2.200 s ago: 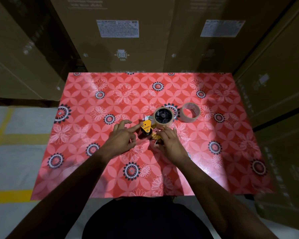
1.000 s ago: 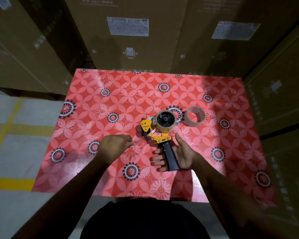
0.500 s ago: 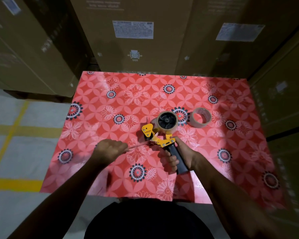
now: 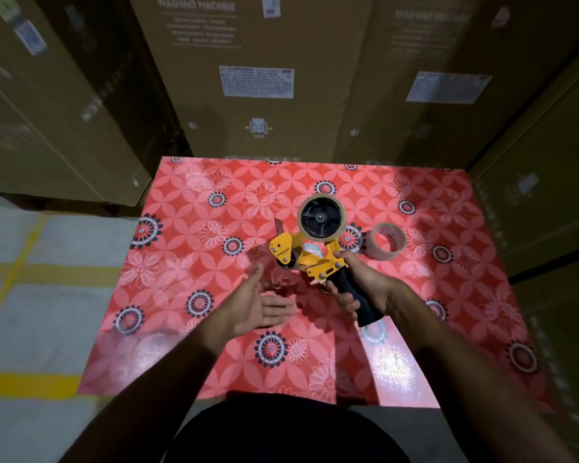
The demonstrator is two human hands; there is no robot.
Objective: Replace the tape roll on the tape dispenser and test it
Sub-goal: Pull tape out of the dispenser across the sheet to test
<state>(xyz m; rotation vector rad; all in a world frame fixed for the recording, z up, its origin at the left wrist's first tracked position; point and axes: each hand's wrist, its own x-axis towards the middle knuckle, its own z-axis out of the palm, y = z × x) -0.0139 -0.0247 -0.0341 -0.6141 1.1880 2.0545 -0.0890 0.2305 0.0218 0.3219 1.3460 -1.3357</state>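
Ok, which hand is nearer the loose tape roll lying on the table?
Right. The right hand grips the dispenser handle just beside the loose tape roll; the left hand is open, farther away beyond the dispenser.

The middle cardboard box behind the desk bears "WASHING MACHINE" in pale capitals near its top, and lower down a small symbol with the word "SIDE" beneath it. The box to the right carries the same heading, blurred. The white labels' print is too small to read.
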